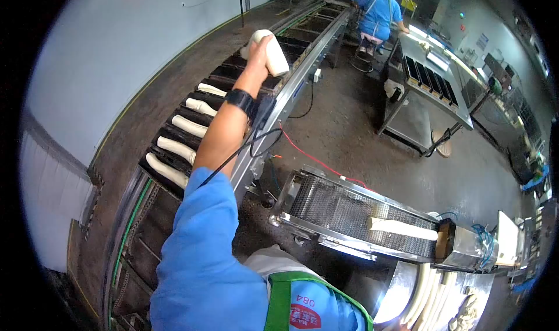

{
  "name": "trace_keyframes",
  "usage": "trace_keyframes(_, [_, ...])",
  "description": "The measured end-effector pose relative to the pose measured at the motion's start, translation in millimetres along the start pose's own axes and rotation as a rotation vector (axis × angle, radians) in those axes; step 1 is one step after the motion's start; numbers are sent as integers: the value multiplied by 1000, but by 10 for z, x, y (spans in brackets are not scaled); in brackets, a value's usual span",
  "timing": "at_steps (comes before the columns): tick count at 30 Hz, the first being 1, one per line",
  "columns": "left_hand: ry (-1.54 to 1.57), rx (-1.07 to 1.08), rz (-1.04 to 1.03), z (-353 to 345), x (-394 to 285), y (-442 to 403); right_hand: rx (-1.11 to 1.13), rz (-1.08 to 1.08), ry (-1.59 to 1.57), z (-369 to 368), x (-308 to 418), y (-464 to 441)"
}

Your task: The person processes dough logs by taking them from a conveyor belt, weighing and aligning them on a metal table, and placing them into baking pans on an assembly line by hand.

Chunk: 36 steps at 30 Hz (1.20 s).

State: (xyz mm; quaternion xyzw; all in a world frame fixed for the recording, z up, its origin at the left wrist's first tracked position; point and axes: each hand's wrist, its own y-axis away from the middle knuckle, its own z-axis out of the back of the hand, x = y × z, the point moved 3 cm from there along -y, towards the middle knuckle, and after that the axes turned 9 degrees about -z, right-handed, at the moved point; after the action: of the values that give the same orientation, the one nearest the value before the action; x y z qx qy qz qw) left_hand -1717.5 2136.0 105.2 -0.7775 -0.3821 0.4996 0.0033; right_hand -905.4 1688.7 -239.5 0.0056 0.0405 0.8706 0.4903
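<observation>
My left arm, with a dark watch on its wrist, reaches out over the conveyor line. At its end my left hand (259, 57) is closed around a pale dough roll (276, 55), held above the dark baking pans (232, 73). Below the arm, several dough pieces (189, 126) lie one to a pan, partly covered by my forearm. What seems to be a sliver of my right hand shows at the bottom edge beside the long dough strips (430, 296); its fingers are hidden.
A short mesh conveyor (332, 206) carries one dough roll (403, 228). The main line's metal rail (291, 92) runs away toward a co-worker (379, 16) in blue. At right stands a steel table (416, 121) with dark pans (430, 80). A red cable (317, 163) crosses the gap between the conveyors.
</observation>
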Motion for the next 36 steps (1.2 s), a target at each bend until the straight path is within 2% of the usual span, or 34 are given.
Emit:
trace_keyframes(2, [151,-39,117,343,307,-258,-2,9,14,-36,30,-8])
trace_keyframes(4, [247,-79,316,576,550,-134,2,18,21,-65,22,-31])
trace_keyframes(5, [138,-39,459,606,700,67,2,21,24,-99,-7,-38])
trace_keyframes(7, [-264,284,638,349,885,696,7,29,35,-140,-57,-54])
trace_keyframes(8, [-559,532,302,174,1245,921,9,39,34,-158,-106,-69])
trace_keyframes(9, [-881,651,-87,3,1583,1167,13,44,40,-186,-158,-82])
trace_keyframes(10, [-717,880,-100,-149,2022,1620,14,50,46,-209,-205,-96])
trace_keyframes(11, [-627,1118,88,-375,2027,2174,13,55,51,-239,-254,-110])
trace_keyframes(12, [-628,1118,10,-449,2211,2690,15,65,55,-266,-304,-121])
trace_keyframes(13, [-882,1304,56,-622,2036,3093,16,75,57,-297,-357,-143])
trace_keyframes(15, [-1032,1351,-371,-625,2306,3847,15,89,66,-395,-507,-194])
trace_keyframes(17, [-1052,1500,-22,-670,2338,4064,17,108,70,-498,-642,-244])
trace_keyframes(18, [-1176,1448,-114,-671,2355,4092,19,120,77,-556,-719,-288])
trace_keyframes(21, [-1190,1451,-90,-664,2231,3953,28,129,78,-657,-824,-333])
trace_keyframes(22, [-1106,1434,84,-743,2008,3828,32,128,70,-646,-801,-336])
trace_keyframes(23, [-949,1452,298,-673,2249,3787,36,124,60,-641,-776,-332])
trace_keyframes(25, [-349,1096,1038,-756,2130,3574,50,124,42,-598,-729,-329])
trace_keyframes(26, [-59,989,1055,-863,1971,3456,60,121,33,-594,-697,-309])
trace_keyframes(27, [229,872,1054,-997,1718,3340,69,119,24,-581,-658,-296])
trace_keyframes(29, [237,640,1011,-1167,1321,3076,82,113,6,-527,-558,-252])
trace_keyframes(31, [425,465,779,-1320,840,2753,99,109,-7,-461,-468,-197])
trace_keyframes(33, [460,289,536,-1335,445,2411,116,110,-22,-395,-359,-154])
trace_keyframes(35, [283,255,125,-1305,-135,2131,132,109,-40,-336,-245,-109])
trace_keyframes(36, [202,220,22,-1229,-307,2011,142,108,-48,-301,-181,-81])
